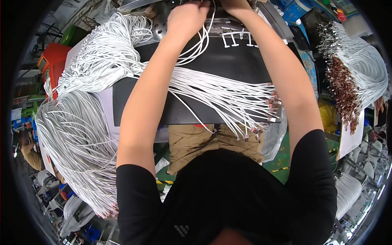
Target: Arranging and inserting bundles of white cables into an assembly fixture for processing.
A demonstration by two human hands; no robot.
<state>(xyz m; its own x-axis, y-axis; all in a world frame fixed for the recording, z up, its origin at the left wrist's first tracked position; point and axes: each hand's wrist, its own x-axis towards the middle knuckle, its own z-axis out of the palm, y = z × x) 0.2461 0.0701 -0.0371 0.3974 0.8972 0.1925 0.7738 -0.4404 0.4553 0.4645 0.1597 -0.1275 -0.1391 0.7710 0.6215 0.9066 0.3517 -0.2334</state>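
Both my arms reach forward to the machine (222,24) at the top edge of the head view. My left hand (188,19) is closed, fingers curled at the machine; what they hold, if anything, is hidden. A white cable (212,18) loops down just right of it. Of my right hand (237,5), only the back and wrist show, its fingers cut off by the picture's edge. Under my forearms, a bundle of white cables (216,87) lies across the black work surface (241,61), metal connector ends (272,102) fanned out to the right.
Left of my arm, a large pile of white cables (102,53) sits above another hanging bundle (75,139). A red box (53,61) stands beside them. Small white T-shaped pieces (234,39) line the machine's front. At far right, more coiled cables (359,69) show coppery ends.
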